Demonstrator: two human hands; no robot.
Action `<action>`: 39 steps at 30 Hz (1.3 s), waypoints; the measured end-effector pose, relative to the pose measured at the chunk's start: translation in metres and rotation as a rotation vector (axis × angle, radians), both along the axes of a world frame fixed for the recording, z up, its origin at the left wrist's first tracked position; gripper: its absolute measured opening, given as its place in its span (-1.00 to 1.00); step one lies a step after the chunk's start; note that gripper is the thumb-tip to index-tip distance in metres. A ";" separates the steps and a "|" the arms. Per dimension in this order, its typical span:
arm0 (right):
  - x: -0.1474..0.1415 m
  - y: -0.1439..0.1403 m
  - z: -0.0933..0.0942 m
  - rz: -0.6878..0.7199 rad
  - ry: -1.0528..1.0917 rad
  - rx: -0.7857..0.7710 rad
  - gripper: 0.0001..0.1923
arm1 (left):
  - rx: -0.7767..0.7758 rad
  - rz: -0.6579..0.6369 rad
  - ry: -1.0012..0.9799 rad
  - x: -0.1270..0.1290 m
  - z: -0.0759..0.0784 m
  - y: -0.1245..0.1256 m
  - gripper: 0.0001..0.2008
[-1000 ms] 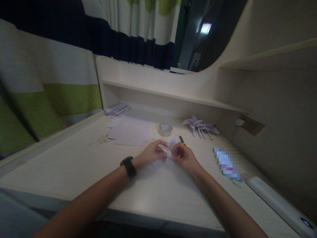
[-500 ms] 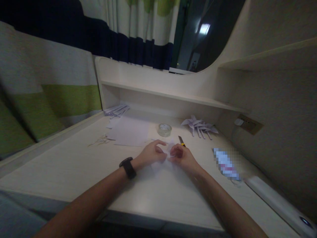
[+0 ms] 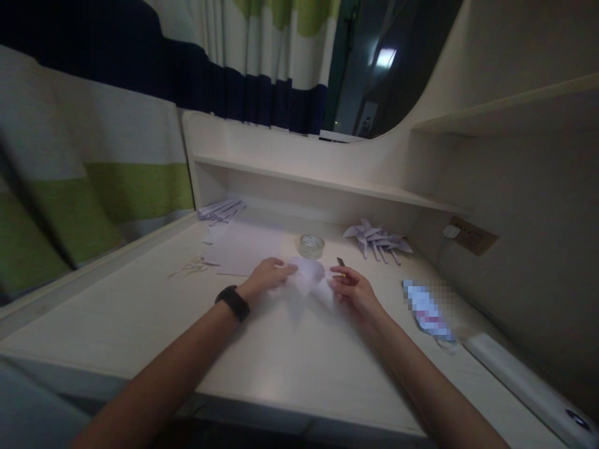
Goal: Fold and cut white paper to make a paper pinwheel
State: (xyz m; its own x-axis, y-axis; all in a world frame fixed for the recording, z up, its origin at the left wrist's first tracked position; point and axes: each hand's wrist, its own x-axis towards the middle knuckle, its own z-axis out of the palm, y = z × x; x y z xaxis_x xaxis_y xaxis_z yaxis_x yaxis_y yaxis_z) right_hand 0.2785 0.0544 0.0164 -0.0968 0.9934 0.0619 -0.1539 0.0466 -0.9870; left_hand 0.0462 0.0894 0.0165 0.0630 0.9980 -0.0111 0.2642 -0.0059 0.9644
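Both hands have spread apart since a second ago, opening the folded paper piece (image 3: 309,279) between them. Left hand (image 3: 267,277) pinches its left edge with fingers narrowed; right hand (image 3: 352,290) grips the right flap, seemingly to pull the folds open. It hangs just above the desk (image 3: 140,312), near the tape roll (image 3: 311,246) and the yellow utility knife (image 3: 341,263).

Folded paper (image 3: 309,274): pale lilac. Wristband (image 3: 233,302): black. Desk (image 3: 140,299): cream woodgrain. Tape roll (image 3: 311,246): clear. Curtain (image 3: 262,62): white, navy and green bands.
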 end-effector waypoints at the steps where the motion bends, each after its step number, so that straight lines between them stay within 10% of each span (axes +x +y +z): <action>1: -0.001 0.000 0.000 -0.029 0.022 0.006 -0.52 | -0.015 -0.010 -0.092 0.002 -0.001 -0.001 -0.49; 9: -0.021 -0.008 -0.004 -0.087 0.016 0.037 -0.54 | -0.053 -0.311 -0.507 0.015 -0.005 -0.012 -0.60; 20: -0.016 -0.016 0.002 -0.205 -0.855 0.492 -0.42 | 0.306 -0.154 0.118 0.016 0.006 -0.017 -0.75; 27: -0.010 -0.026 0.023 0.027 -1.325 0.580 -0.66 | 0.608 -0.184 0.355 0.022 0.008 -0.024 -0.85; 39: -0.002 -0.021 0.017 -0.091 -1.348 0.857 -0.84 | 0.544 -0.076 0.402 0.018 0.006 -0.025 -0.84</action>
